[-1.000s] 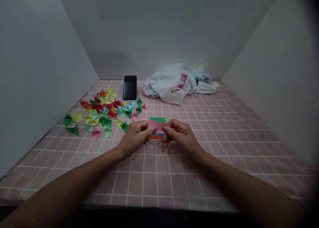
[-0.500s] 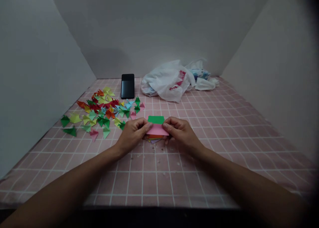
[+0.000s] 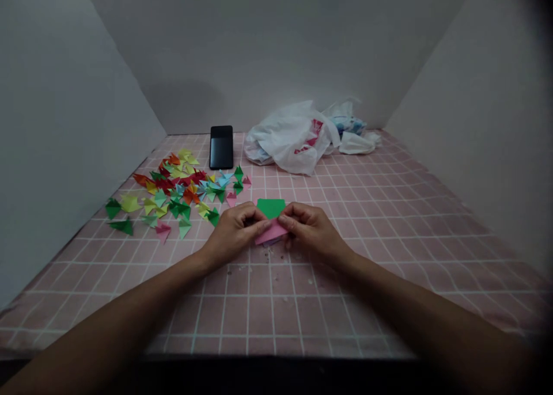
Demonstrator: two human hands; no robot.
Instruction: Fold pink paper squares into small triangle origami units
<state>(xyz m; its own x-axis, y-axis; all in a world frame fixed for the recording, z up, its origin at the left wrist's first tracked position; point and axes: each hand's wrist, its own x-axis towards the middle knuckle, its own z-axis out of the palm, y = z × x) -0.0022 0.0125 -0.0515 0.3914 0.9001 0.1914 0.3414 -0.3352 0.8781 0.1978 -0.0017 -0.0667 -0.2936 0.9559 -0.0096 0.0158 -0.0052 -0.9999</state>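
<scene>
Since 0.5 s ago: hands have closed in on each other, and the small pink paper sheet (image 3: 270, 232) has gone from a flat rectangle to a skewed shape with one corner pointing lower left; the multicolour stack edge under it is now mostly covered. Left hand (image 3: 233, 229) and right hand (image 3: 311, 228) sit at frame centre, each pinching the pink sheet between thumb and fingertips, low over the surface; can't tell if it touches. Surface: pink tablecloth with white grid lines (image 3: 389, 222), filling the lower half of the frame, with small pale crumbs (image 3: 276, 258) just below the hands. Room: plain grey wall panels (image 3: 276, 49) boxing the table on left, back and right. Green paper sheet (image 3: 271, 207) lies flat just behind the hands, lower edge hidden by the fingers. Scatter of folded paper triangles in green, yellow, red, orange, blue and pink (image 3: 177, 193) sits centre left, nearest ones just beside the left hand. Black phone (image 3: 221, 147) is propped against the back wall above that scatter. Crumpled white plastic bag with red print (image 3: 290, 139) lies upper centre, and a smaller crumpled white bag (image 3: 355, 144) just to its right, both well apart from the hands. Forearms block the tablecloth at lower left and lower right.
</scene>
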